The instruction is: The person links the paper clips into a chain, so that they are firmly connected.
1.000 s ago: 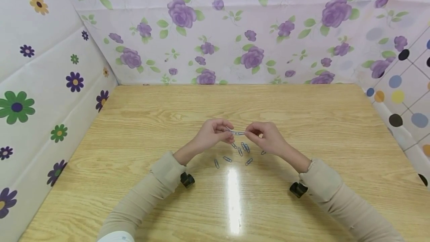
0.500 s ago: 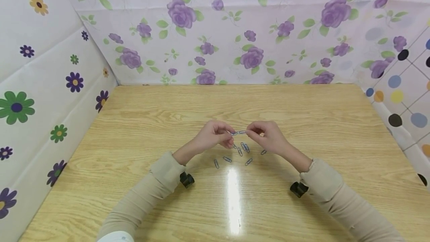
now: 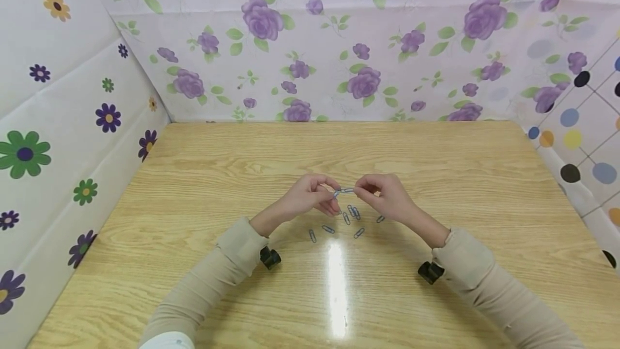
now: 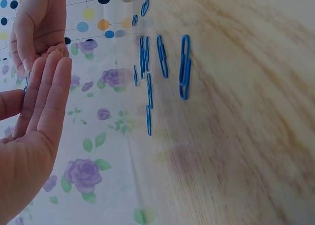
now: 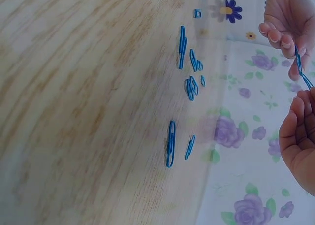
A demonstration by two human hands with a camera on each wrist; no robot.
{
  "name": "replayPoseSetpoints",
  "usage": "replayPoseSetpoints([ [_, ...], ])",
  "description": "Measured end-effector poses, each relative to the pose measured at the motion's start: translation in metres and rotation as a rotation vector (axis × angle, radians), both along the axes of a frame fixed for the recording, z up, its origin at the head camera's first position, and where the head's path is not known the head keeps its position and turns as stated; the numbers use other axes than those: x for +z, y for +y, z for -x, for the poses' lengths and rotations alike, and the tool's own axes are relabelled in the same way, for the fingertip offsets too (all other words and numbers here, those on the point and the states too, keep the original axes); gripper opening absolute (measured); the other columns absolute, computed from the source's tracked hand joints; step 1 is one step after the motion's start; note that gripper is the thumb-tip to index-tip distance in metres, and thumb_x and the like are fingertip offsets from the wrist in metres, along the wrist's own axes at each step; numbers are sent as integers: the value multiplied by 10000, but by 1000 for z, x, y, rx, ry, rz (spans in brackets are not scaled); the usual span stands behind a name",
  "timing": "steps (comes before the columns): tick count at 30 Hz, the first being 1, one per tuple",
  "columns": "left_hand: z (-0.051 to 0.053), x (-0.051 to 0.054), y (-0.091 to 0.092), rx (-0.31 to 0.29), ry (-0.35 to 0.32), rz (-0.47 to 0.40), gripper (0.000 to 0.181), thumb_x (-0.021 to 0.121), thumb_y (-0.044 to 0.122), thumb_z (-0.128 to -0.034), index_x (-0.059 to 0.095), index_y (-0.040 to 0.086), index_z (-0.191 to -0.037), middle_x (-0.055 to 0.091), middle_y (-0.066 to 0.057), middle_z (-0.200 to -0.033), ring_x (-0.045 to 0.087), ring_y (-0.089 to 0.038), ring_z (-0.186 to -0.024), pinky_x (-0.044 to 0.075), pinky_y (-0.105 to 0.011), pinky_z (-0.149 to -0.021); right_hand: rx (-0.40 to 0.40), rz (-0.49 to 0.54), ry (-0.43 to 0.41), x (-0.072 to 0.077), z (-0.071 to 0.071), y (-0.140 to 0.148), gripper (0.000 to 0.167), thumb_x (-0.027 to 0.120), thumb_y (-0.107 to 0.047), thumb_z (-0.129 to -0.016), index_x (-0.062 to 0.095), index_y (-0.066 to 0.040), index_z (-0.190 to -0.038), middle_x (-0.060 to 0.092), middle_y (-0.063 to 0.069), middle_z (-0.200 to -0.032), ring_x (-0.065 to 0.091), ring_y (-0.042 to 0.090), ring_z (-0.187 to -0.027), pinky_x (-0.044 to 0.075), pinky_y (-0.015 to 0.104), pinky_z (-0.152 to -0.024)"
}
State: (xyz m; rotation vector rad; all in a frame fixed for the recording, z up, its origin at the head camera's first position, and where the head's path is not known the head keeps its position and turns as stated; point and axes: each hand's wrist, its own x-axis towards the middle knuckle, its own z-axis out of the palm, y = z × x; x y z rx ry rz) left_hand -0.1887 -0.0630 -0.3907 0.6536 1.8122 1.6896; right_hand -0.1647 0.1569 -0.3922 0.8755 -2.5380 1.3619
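Observation:
Two blue paper clips, linked end to end, stretch between my hands just above the table. My left hand (image 3: 310,198) pinches the left paper clip (image 5: 299,60) between thumb and index finger, its other fingers extended. The right paper clip (image 3: 349,190) is pinched at its far end by my right hand (image 3: 385,196), thumb against index finger. In the head view, the left clip slants down toward my left thumb. Fingertips cover both outer ends of the pair. Below the hands lie several loose blue paper clips (image 3: 346,218).
The loose clips are scattered on the wooden table (image 3: 218,176), including one paper clip (image 3: 312,236) at the left and another paper clip (image 3: 359,233) nearer the front. A flowered cloth (image 3: 310,42) hangs behind the table's far edge. Patterned cloths stand at both sides.
The left clip, earlier nearly in line with the right one, now slants down toward the left thumb. The left fingers have shifted slightly; the right hand has hardly moved. Loose clips stay put.

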Motion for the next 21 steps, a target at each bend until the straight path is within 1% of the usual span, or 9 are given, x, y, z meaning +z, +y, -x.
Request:
replayPoseSetpoints([
  [2, 0, 0, -1, -9, 17, -10, 309, 411, -26, -933, 460, -108, -1226, 644, -262, -799, 608, -459, -775, 486, -535, -715, 6, 0, 0, -1, 0, 0, 71, 609, -29, -857, 667, -31, -817, 640, 48, -717, 548, 90, -613, 465, 254, -563],
  [4, 1, -1, -1, -18, 36, -19, 329, 406, -30, -930, 462, -107, -1245, 642, -265, -797, 627, -417, -750, 488, -535, -707, 9, -1, 3, -1, 0, 0, 73, 608, -29, -858, 666, -33, -814, 637, 44, -714, 542, 89, -607, 460, 254, -558],
  [9, 1, -2, -1, -22, 52, -7, 283, 407, -36, -932, 526, -102, -1180, 654, -214, -769, 651, -328, -714, 507, -498, -697, 6, 0, 6, -1, -1, 0, 78, 608, -30, -859, 666, -41, -807, 624, -13, -704, 534, 86, -598, 450, 251, -545],
  [13, 0, 0, 1, -20, 65, 12, 253, 426, -46, -926, 536, -103, -1147, 646, -197, -768, 629, -385, -734, 505, -498, -706, 5, 3, 8, 0, -2, 0, 77, 609, -27, -857, 666, -36, -806, 629, 15, -702, 531, 87, -599, 448, 250, -550],
  [15, -1, 0, 1, -19, 79, 22, 236, 450, -36, -926, 538, -116, -1129, 630, -203, -774, 619, -388, -733, 501, -505, -711, 3, 4, 10, 0, -2, -1, 75, 611, -26, -856, 664, -34, -803, 632, 44, -701, 526, 88, -599, 445, 247, -553],
  [17, -1, 1, 2, -13, 96, 36, 224, 480, -13, -923, 546, -123, -1107, 610, -222, -787, 618, -358, -718, 505, -495, -710, 2, 3, 16, 0, -2, -1, 75, 611, -29, -856, 663, -31, -801, 633, 67, -702, 521, 90, -595, 443, 246, -552],
  [19, -1, 1, 4, -9, 122, 56, 212, 498, 13, -923, 562, -119, -1076, 597, -242, -802, 617, -304, -706, 516, -465, -703, 1, 5, 14, 0, -3, -2, 75, 612, -30, -856, 662, -33, -800, 633, 74, -700, 515, 90, -592, 437, 245, -549],
  [21, 0, 0, 5, -7, 152, 75, 197, 511, 34, -922, 580, -109, -1038, 585, -276, -821, 613, -306, -709, 523, -439, -695, 2, 4, 16, 0, -2, -2, 74, 613, -30, -856, 663, -34, -802, 633, 63, -700, 519, 86, -593, 439, 242, -548],
])
